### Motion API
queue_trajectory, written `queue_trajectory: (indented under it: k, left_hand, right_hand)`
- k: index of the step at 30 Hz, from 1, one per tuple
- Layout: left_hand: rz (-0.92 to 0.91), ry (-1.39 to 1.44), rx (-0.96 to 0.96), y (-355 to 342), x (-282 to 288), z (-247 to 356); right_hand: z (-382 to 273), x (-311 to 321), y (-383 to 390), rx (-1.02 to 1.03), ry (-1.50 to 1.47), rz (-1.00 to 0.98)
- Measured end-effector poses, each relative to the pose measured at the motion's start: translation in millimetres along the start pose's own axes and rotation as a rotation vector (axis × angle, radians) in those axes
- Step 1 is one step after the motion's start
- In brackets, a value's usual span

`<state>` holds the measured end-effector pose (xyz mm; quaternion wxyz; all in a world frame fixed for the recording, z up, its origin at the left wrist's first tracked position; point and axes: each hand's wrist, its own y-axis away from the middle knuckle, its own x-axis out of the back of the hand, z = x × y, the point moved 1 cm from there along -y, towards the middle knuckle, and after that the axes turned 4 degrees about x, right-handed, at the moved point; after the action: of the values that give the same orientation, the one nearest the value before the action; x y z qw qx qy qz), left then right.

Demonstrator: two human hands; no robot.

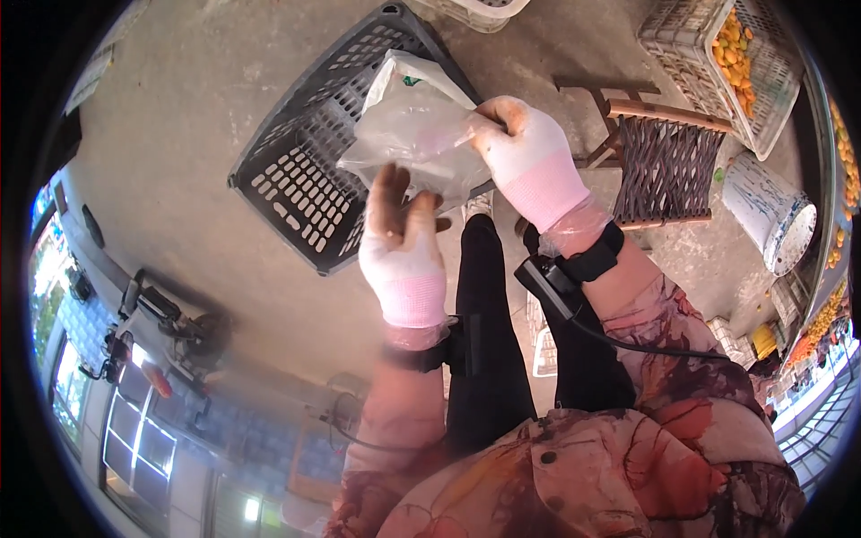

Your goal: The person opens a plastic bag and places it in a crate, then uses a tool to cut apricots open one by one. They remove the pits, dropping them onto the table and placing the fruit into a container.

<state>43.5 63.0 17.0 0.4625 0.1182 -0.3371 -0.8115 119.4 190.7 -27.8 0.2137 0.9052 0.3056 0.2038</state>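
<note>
Concrete floor (179, 108) bears dark crate (309, 170), wooden stool (664, 161), white bucket (767, 215).

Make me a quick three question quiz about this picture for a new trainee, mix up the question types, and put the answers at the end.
1. True or false: both the left hand and the right hand, in white and pink knit gloves, are on the clear crinkled plastic bag.
2. What lies directly under the bag? A) the dark grey slotted plastic crate B) the brown wooden folding stool C) the white plastic bucket
3. Fill in: the pale lattice crate at upper right holds small ______ fruit.

Key
1. True: the right hand pinches the bag's upper edge, the left hand's fingers press its lower edge.
2. A
3. orange
</note>
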Motion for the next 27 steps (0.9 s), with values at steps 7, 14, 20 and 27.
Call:
queue_trajectory:
  k: [7, 14, 20, 27]
  left_hand:
    - [0.106, -0.361, -0.17, -42, 37, -19]
    - [0.205, -0.545, -0.093, -34, 44, 24]
    - [0.151, -0.473, -0.122, -33, 47, 33]
    - [-0.113, -0.298, -0.208, -24, 11, 17]
  right_hand:
    - [-18, 1, 6, 0.045, 0.016, -0.043]
    - [-10, 5, 5, 0.133, 0.196, 0.007]
    - [1, 4, 2, 0.233, 0.233, 0.077]
    - [22, -14, 11, 0.334, 0.381, -0.169]
